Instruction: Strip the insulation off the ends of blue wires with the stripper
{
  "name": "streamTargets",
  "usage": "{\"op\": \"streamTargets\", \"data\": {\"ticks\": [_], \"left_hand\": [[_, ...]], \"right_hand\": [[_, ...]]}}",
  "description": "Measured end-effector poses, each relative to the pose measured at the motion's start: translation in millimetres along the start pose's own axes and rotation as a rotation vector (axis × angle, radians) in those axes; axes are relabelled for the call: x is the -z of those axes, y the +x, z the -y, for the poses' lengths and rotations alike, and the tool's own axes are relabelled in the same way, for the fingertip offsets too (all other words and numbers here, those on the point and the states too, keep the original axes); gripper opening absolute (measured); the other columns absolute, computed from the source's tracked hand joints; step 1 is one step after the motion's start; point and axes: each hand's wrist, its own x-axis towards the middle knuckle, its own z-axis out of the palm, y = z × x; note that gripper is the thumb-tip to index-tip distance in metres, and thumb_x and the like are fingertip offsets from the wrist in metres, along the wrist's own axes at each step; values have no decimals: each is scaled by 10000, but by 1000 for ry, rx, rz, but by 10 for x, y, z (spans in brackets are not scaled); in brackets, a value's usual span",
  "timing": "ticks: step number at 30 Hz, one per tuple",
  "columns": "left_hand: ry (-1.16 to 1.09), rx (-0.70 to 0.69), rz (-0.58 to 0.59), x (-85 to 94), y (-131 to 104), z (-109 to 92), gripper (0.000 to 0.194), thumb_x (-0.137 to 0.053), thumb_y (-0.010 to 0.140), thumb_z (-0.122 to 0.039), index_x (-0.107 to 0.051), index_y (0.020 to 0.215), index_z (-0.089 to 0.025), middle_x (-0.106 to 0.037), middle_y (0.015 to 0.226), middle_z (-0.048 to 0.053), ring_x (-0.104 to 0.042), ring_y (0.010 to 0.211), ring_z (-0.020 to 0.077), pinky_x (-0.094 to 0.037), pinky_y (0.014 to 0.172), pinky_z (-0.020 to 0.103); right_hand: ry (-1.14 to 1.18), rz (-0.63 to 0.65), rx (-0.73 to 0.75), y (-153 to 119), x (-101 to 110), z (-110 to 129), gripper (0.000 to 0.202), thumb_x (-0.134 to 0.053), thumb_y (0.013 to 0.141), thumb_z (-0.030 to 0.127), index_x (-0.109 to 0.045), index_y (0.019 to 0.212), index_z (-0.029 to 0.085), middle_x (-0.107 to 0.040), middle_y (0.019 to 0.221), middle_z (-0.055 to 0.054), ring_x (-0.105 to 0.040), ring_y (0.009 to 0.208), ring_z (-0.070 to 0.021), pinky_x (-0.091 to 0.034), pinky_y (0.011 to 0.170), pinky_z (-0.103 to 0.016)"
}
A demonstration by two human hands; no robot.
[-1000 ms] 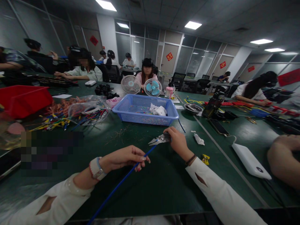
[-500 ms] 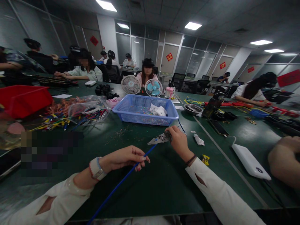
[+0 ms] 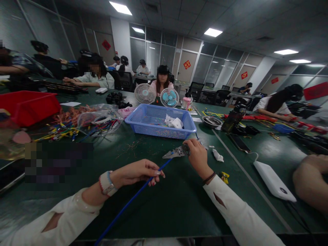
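Between the thumb and fingers of my left hand (image 3: 143,172) runs a blue wire (image 3: 125,207), its long end trailing down past the table's front edge. My right hand (image 3: 196,155) is closed around the handles of wire strippers (image 3: 175,153), whose metal jaws point left. The wire's upper end meets the jaws; whether the blades bite into it is too small to tell. The handles are mostly hidden by my right fingers. Just beyond the tool stands a blue plastic basket (image 3: 161,132) with white crumpled stuff (image 3: 175,122) and small coloured bits in it.
Wire scraps (image 3: 130,147) lie left of the strippers. A bagged heap of coloured wires (image 3: 99,119) and a red bin (image 3: 28,107) stand farther left. To the right are crumpled tissue (image 3: 217,155), a yellow piece (image 3: 225,177), a white power bank (image 3: 274,181) and another person's arm (image 3: 311,179).
The view has shifted slightly, so the scene sits a little lower and to the right. Both hands keep their hold on the wire and the wire strippers.
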Motion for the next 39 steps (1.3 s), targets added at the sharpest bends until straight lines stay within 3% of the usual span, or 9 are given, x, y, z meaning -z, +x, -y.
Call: {"op": "streamTargets", "data": {"ticks": [17,23,29,35,39], "left_hand": [[0,-1,5,3,-7,7,238,-770,739,-278,-740,924,-131,-683,737,16,-607,613,87,-473,594,193],[-17,9,35,16,-1,8,242,-765,741,-269,-735,933,-124,-686,751,23,-617,630,99,-483,619,215],[-36,-5,15,12,-1,2,232,-761,737,-262,-734,920,-123,-683,747,20,-617,635,104,-481,635,226],[-55,-4,10,16,10,25,234,-772,724,-259,-733,913,-125,-691,750,21,-620,632,106,-485,627,229],[-53,-35,27,22,21,43,243,-777,722,-269,-731,910,-121,-687,737,17,-619,619,104,-487,620,231]], "right_hand": [[32,2,0,-5,-29,-62,432,-449,756,-29,-615,1070,216,-619,1107,-58,-567,960,-204,-405,771,-287],[4,26,-98,60,63,-90,421,-458,755,-14,-611,1066,224,-622,1095,-58,-569,936,-212,-391,700,-283],[-100,195,-166,424,291,-243,406,-441,778,15,-630,1070,225,-637,1010,-79,-600,834,-202,-353,593,-270],[-83,427,-226,1015,477,-436,341,-485,810,109,-654,1088,211,-670,1057,-103,-616,912,-217,-396,648,-256],[-21,605,-209,1356,533,-507,163,-634,728,143,-705,875,154,-677,697,-64,-603,621,-169,-381,541,-240]]}}
